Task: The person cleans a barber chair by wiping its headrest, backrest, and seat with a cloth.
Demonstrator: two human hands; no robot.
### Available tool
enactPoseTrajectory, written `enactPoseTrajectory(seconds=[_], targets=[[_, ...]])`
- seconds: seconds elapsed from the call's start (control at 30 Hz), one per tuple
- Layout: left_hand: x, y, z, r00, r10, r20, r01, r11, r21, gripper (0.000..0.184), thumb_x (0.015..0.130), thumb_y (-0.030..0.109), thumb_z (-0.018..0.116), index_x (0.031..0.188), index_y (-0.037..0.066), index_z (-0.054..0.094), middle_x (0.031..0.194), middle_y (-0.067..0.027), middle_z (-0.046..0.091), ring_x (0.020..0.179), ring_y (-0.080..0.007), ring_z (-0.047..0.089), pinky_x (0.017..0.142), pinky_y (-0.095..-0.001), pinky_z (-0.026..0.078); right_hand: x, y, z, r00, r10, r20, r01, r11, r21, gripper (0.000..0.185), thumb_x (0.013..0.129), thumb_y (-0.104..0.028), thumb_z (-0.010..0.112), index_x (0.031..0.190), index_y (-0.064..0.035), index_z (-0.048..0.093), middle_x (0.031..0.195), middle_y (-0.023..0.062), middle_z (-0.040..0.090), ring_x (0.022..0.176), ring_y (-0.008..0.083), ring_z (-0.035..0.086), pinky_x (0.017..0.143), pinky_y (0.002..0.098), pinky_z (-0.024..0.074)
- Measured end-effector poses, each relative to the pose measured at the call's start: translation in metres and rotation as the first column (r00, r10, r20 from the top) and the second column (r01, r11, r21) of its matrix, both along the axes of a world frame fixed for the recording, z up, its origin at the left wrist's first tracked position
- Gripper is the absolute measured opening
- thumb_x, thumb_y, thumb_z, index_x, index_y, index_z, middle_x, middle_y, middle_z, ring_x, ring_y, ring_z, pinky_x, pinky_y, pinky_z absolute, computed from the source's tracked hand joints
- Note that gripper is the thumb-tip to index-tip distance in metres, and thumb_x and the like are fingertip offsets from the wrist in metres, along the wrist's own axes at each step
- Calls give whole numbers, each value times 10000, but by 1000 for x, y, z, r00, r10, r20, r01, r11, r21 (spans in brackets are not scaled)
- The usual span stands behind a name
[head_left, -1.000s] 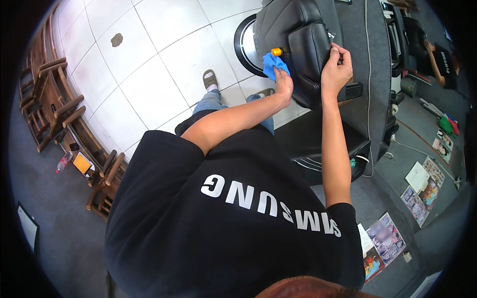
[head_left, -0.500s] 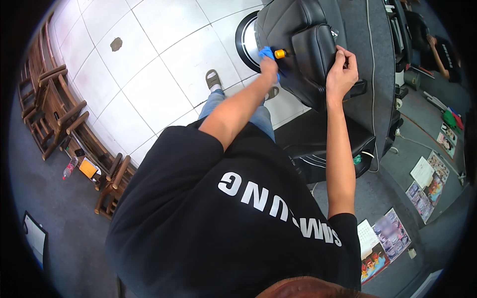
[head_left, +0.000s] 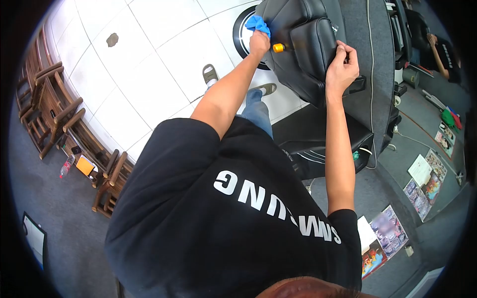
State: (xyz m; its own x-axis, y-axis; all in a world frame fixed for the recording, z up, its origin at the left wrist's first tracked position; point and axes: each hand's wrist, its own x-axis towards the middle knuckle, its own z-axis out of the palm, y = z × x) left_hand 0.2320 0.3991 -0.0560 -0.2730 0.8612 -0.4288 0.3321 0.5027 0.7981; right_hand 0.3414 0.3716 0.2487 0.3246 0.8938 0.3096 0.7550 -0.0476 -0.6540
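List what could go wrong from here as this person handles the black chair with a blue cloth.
1. The blue cloth in the left hand might snag on the orange cylinder close by, against the black chair.
2. The right hand is at the chair's edge and might slip on its smooth-looking cover.
3. The right sandal is near the round base, so a step could knock it.

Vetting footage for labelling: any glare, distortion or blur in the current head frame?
Head view: floor nearly washed out toward the top; soft sheen on the chair; fisheye bends the wooden seats at left, corners go black; one smudged patch on the poster; left hand, right hand and cloth read fairly clear.
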Motion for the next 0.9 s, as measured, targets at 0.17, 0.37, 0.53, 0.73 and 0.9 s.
enactPoseTrajectory(seconds=[0.17,0.37,0.53,0.73,0.9], targets=[[41,-83,-2,998,-14,-65,19,996,88,315,955,247,532,839,-15,664,821,-308,679,794,-492,672,729,-563,542,-1,2,-1,1000,-2,13,1,1000,22,160,943,-110,603,943,4,717,931,86,752,777,184,674,702,323,517],[91,-183,-9,578,-808,119,778,589,221,294,927,209,498,810,4,674,793,-232,686,700,-399,665,682,-503,539,4,3,-6,996,53,68,-60,993,99,164,942,-106,602,953,5,723,930,93,750,780,188,677,715,326,520],[73,-212,106,137,-801,583,927,312,210,433,1033,316,432,1284,23,627,1284,-210,645,1196,-325,611,1044,-400,461,3,0,-2,999,35,27,-36,998,50,164,945,-104,603,956,4,726,930,96,748,776,193,681,726,327,521],[-24,-164,69,264,-946,190,909,310,278,437,1012,231,389,1294,2,631,1367,-224,598,1318,-367,520,1154,-419,364,3,2,-5,999,32,9,-33,995,90,175,931,-115,620,927,17,736,911,134,745,811,225,718,755,342,546],[-127,-150,93,785,-438,439,536,834,-127,605,1032,456,490,1413,-12,532,1410,-204,571,1303,-313,542,1115,-368,401,11,7,-15,999,41,-31,-38,995,92,187,906,-156,636,908,1,738,896,134,738,817,250,713,764,369,543]])
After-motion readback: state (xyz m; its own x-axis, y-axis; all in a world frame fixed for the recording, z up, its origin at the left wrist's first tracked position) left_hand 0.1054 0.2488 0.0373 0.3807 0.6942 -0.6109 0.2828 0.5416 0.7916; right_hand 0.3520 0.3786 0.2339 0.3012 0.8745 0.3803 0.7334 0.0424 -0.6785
